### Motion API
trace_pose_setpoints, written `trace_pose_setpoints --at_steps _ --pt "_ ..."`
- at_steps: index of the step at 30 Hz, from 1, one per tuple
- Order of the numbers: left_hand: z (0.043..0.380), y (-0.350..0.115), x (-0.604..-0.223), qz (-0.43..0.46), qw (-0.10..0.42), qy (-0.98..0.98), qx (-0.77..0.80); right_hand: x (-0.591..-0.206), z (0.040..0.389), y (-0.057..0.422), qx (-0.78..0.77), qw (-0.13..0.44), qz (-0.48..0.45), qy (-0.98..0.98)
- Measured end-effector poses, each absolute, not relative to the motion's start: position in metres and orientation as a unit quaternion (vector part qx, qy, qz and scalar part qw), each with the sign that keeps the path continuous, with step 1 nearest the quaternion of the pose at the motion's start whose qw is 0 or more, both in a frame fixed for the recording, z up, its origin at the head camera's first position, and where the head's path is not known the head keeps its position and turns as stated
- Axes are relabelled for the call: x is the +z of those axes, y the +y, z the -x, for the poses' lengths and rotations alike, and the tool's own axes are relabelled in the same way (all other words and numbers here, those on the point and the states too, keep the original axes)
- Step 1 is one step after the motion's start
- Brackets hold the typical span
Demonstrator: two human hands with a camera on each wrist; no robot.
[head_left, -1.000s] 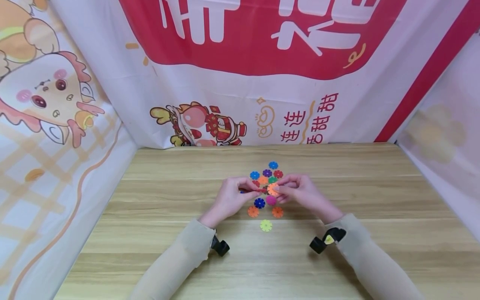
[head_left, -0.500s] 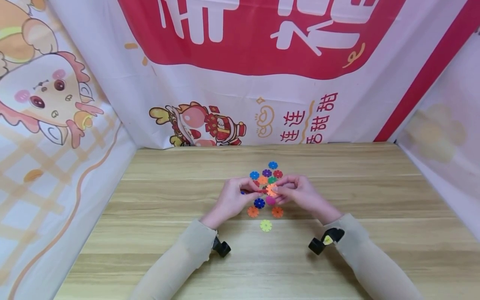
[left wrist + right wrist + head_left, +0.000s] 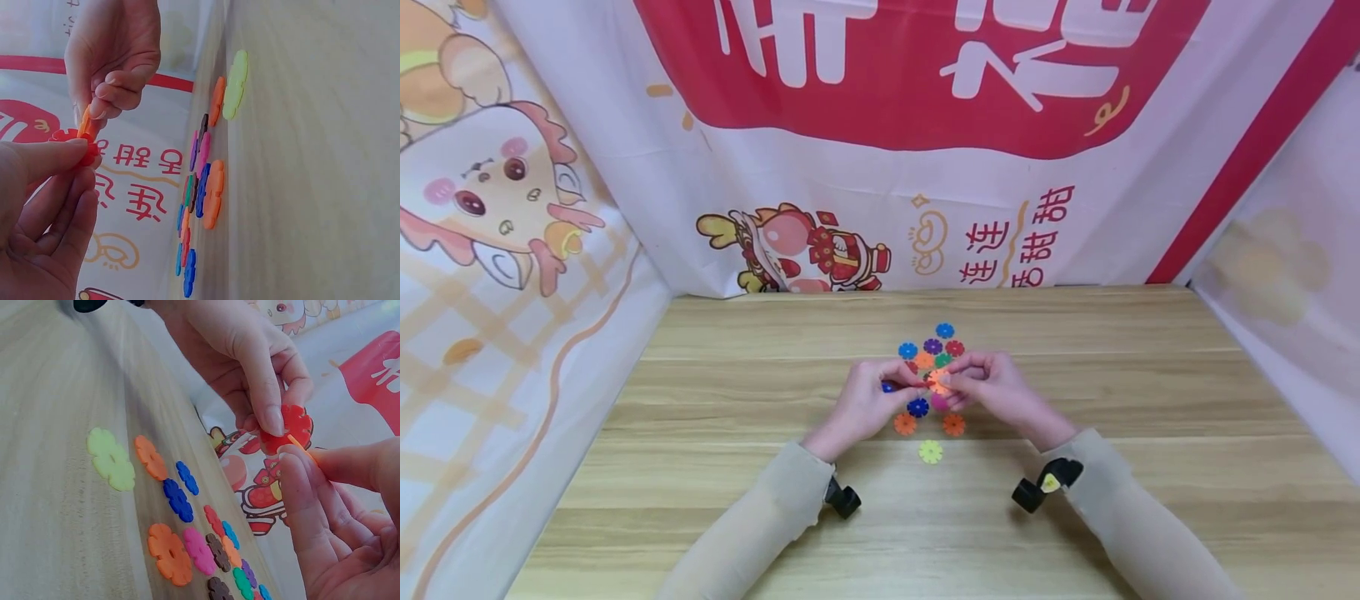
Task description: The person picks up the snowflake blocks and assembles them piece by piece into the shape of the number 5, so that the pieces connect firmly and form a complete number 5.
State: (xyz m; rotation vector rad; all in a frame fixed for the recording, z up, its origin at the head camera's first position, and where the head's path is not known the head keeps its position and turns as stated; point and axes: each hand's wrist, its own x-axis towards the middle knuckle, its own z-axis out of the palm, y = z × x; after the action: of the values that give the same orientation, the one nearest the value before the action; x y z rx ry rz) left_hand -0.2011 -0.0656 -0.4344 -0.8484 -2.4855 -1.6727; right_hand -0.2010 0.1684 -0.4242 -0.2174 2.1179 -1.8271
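Pinches a notched red disc (image 3: 297, 425) between thumb and fingers of the left hand (image 3: 867, 402). Grips an orange disc (image 3: 937, 382) likewise, by finger and thumb of the right hand (image 3: 1000, 390). Holds both up over the middle of a wood-grain table (image 3: 715, 517), orange set crosswise against red; cannot tell whether slotted together or merely touching. On the tabletop, beneath and around the hands, many more flat, notched discs: at the far end a blue disc (image 3: 944, 331), just nearer a purple disc (image 3: 932, 346), farther right a green disc (image 3: 943, 360), then a pink disc (image 3: 199, 550) and a dark blue disc (image 3: 917, 407), and nearest of all a yellow-green disc (image 3: 930, 452). On the far cloth (image 3: 850, 179), slanting red writing (image 3: 987, 237), legible as 连连 on the left and 甜甜 on the right, with one more character below, partly cut off at the table edge. Higher up, on a red panel (image 3: 895, 108), large white characters (image 3: 1037, 71), cropped by the top of the head view. At the left wrist view's upper left, small grey letters (image 3: 70, 17), apparently "tic t". On both arms, beige sleeves (image 3: 752, 517) and black wrist cameras (image 3: 846, 501).
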Motion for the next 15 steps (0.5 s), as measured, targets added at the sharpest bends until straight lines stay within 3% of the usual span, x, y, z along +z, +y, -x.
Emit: trace_pose_setpoints --at_steps 15 --pt "0.201 -0.062 -0.425 0.249 0.003 -0.804 -0.54 -0.419 0.202 0.178 -0.591 0.136 0.125 0.785"
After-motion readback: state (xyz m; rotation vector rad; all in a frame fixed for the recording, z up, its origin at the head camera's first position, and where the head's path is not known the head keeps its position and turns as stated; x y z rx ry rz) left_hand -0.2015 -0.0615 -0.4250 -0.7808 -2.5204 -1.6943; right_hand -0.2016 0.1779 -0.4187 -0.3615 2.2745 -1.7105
